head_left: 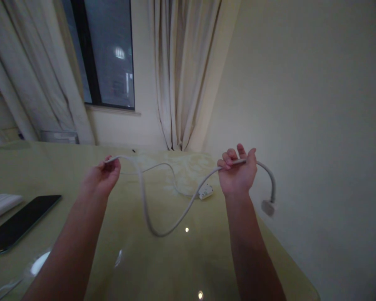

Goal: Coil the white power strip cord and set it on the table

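Note:
A white power cord [148,221] is stretched between my two raised hands and sags in a deep loop. My left hand [108,173] pinches it near one end with the fingers closed. Across the palm of my right hand [238,173] runs the other part of the cord, with some fingers curled over it. Beyond that hand the cord bends down to a hanging plug [268,207]. Behind the loop, a small white power strip or adapter [206,191] lies on the table, and a thinner cable [172,169] runs from it to the left.
A dark flat tablet or phone [21,223] and a white box-like object [1,205] lie on the glossy table [163,267] at left. A white cable [8,288] is at the lower left. Curtains [181,75], a window [109,50] and a wall [307,125] border the table.

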Motion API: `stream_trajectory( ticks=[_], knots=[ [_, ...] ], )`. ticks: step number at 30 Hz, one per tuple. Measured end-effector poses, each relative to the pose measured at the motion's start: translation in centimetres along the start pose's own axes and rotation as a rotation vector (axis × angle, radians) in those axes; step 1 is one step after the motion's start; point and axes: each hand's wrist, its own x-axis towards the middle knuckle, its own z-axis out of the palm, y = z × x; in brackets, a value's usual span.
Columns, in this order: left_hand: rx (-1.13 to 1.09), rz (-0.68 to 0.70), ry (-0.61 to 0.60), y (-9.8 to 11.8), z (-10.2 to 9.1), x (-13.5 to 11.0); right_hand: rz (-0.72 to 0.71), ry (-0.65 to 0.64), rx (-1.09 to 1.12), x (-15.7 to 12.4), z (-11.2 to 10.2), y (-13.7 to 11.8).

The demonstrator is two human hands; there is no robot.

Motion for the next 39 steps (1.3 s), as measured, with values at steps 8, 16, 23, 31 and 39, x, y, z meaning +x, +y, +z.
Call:
stream_trajectory(
  ticks=[8, 16, 23, 31, 39],
  knots=[
    [0.596, -0.048, -0.119, 0.7, 0.7, -2.3, 0.453, -0.174, -0.250, -0.4, 0.6, 0.8],
    [1.584, 0.208, 0.038, -1.6, -2.1, -1.0, 0.407, -0.248, -0.552, -1.2, 0.8, 1.2],
    [1.606, 0.488, -0.021, -2.6, -0.8, -1.6, 0.213, -0.309, -0.747, -2.2, 1.1, 3.2],
    [0.768, 0.608, -0.710, -2.6, 8.7, -11.3, 0.049, -0.817, -1.054, -5.8, 3.0, 5.7],
    [0.661, 0.518, -0.434, -1.4, 7.6, -10.0, 0.200, -1.008, -1.244, -3.5, 0.1, 8.5]
  ],
)
